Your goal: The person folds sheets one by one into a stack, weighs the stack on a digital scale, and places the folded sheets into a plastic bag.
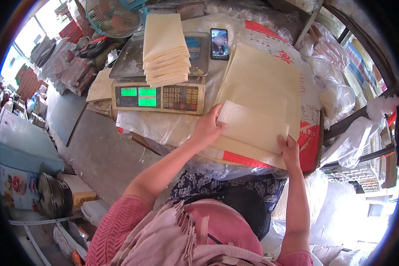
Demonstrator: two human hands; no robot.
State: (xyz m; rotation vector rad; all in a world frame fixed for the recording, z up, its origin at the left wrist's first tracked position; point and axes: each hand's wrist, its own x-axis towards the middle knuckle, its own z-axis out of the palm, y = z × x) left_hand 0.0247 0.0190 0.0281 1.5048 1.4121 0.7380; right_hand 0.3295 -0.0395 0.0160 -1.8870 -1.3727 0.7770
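Observation:
A stack of thin cream-coloured sheets [262, 76], perhaps bean curd skin, lies on the table in front of me. My left hand [208, 126] grips the left edge of the top sheet, beside a paler rectangular patch [232, 112]. With thumb and fingers, my right hand [290, 151] pinches the sheet's near right corner. A pile of folded cream sheets [166, 50] rests on the pan [128, 55] of an electronic scale [138, 108], whose green displays are lit. My fingertips under the sheet are hidden.
A phone [219, 45] with a lit screen lies between the scale and the stack. Printed red-and-white sacking [307, 133] and clear plastic cover the table. A fan [114, 16] stands behind the scale. Plastic bags [339, 96] crowd the right side; a lidded pot [53, 194] sits lower left.

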